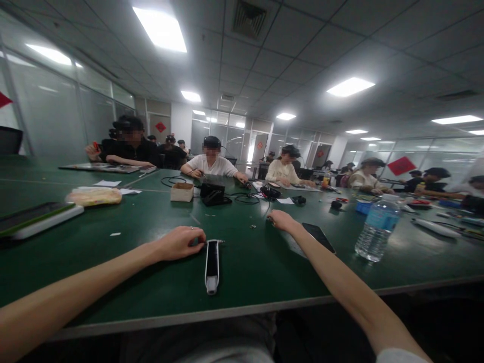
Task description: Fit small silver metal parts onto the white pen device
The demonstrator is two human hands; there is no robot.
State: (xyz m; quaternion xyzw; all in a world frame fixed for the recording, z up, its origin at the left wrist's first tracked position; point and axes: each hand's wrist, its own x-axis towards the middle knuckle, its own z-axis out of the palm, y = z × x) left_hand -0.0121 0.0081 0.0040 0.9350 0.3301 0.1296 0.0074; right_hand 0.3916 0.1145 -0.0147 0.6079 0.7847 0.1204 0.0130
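Observation:
My left hand (179,243) rests on the green table with its fingers curled, right beside a slim white-and-black handheld device (212,267). Its fingertips are at the device's upper end, and I cannot tell if they touch it. My right hand (282,221) lies farther forward on the tabletop (242,282), its fingers bunched and pointing down. A black smartphone (319,238) lies just beside my right wrist. Several tiny metal parts (251,226) sit between my hands. Nothing held shows in either hand.
A plastic water bottle (378,228) stands to my right. Ahead lie a small cardboard box (182,191), black cables (245,198) and a wrapped food packet (94,196). A white-edged tablet (38,221) sits at left. Several co-workers (212,164) sit around the long table.

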